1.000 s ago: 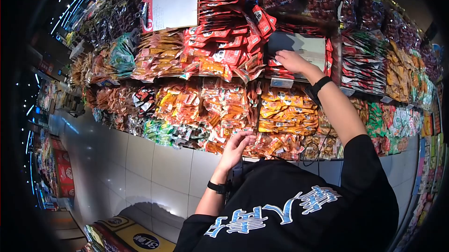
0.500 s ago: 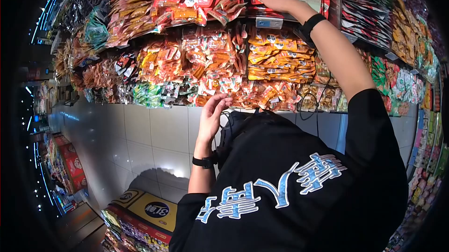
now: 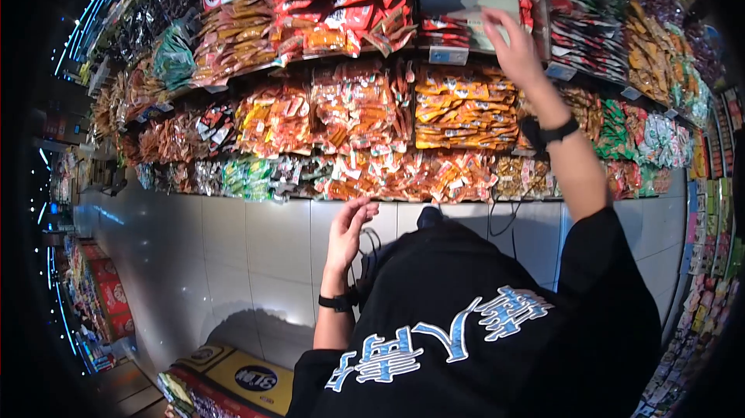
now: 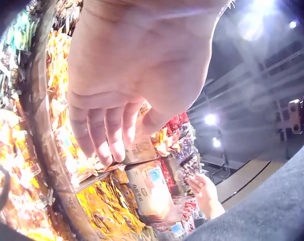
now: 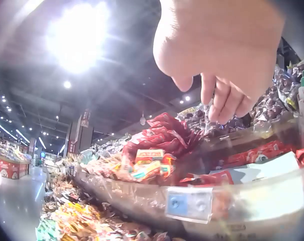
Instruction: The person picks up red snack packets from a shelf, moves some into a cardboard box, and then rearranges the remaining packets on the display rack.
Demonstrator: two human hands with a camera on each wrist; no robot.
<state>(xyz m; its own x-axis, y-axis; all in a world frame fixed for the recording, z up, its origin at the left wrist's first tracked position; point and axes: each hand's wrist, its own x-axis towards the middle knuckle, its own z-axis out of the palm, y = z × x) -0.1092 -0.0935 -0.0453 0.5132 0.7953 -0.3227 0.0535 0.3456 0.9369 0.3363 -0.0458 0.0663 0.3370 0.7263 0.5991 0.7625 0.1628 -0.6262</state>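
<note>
Hovering right hand, bin, red packets inside

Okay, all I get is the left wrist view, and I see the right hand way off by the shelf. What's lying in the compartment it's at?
Observer: A pale panel, with red packets around it; the head and right wrist views both show this by the right hand.
Operator: The left hand fills my picture. What's it seen against from above?
Observer: In the head view the left hand shows against the tiled floor, its fingers close to the edge of the lowest row of packets.
Operator: Anything else out there that I'm missing?
Observer: Yes, a yellow-topped box at the lower left of the head view.
</note>
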